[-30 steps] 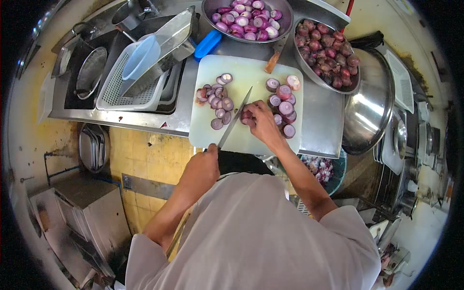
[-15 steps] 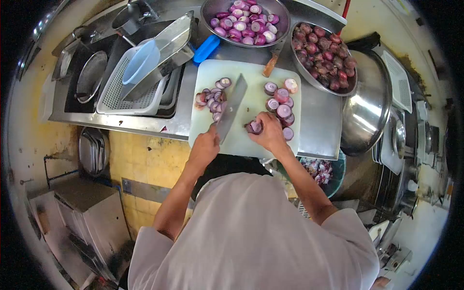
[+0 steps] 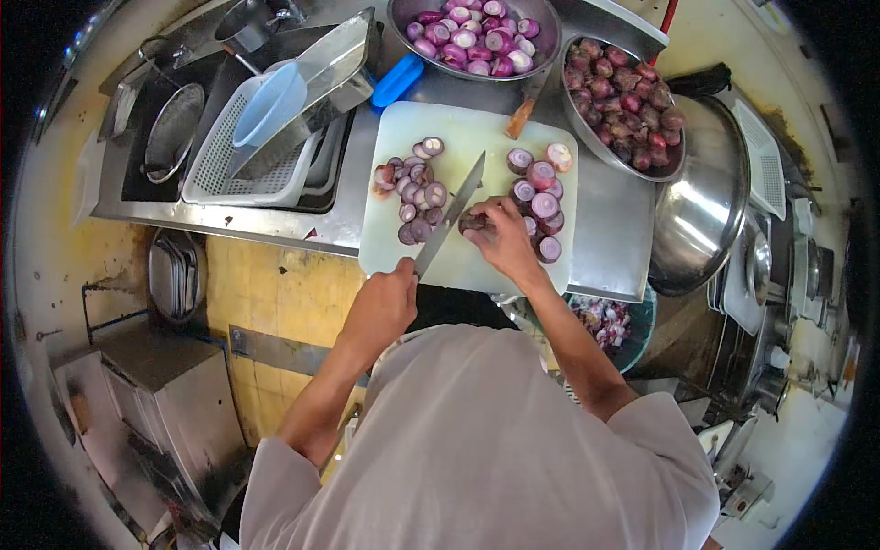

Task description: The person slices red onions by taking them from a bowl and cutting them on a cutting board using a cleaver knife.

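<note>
My left hand (image 3: pixel 387 298) is wrapped round the handle of a large kitchen knife (image 3: pixel 456 213), its blade slanting up and to the right over the white cutting board (image 3: pixel 472 128). The fingertips of my right hand (image 3: pixel 506 243) are closed on a red onion (image 3: pixel 471 223) just right of the blade; the fingers partly hide it. To the left of the knife lies a loose pile of cut onion pieces (image 3: pixel 414 194). Several trimmed onions (image 3: pixel 546 203) sit along the board's right side, beside my right hand.
Behind the board stand a metal bowl (image 3: pixel 550 38) of peeled onions and another bowl (image 3: pixel 587 137) of unpeeled ones. A wooden-handled knife (image 3: pixel 520 119) and a blue object (image 3: pixel 398 82) lie near the board. Below the counter is a green tub (image 3: pixel 641 344) of scraps; a white basket (image 3: pixel 206 179) stands left.
The knife has turned edge-down and come nearer the onion. More cut pieces now lie left of the blade. My right hand has shifted slightly up, still gripping the onion.
</note>
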`<state>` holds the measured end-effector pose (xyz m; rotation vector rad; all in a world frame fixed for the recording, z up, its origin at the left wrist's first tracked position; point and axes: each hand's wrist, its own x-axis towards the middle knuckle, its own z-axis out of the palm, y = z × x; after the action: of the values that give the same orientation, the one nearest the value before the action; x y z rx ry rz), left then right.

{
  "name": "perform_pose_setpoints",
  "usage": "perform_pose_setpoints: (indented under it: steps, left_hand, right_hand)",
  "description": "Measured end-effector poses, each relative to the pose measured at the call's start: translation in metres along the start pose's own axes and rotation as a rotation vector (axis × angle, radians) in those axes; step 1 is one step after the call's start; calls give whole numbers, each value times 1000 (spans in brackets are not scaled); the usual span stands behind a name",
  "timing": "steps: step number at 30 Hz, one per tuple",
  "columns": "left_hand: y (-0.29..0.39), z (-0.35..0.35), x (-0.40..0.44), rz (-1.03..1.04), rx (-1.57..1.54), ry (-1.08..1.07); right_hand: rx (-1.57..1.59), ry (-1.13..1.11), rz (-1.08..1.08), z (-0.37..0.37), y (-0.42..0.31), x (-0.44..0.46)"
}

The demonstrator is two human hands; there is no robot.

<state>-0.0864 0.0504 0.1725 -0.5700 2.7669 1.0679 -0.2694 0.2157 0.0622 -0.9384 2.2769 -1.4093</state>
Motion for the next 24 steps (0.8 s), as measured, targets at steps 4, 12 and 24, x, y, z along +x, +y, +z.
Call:
perform_pose_setpoints:
  steps: [4, 12, 24]
  left_hand:
    - [14, -15, -17, -3, 50, -88]
    - [7, -2, -13, -5, 13, -118]
    - [-33, 72, 52, 49, 14, 64]
  right_hand:
    - [23, -15, 16, 2, 2, 3]
    - [-82, -11, -5, 5, -2, 2]
    - [-118, 25, -27, -4, -3, -19]
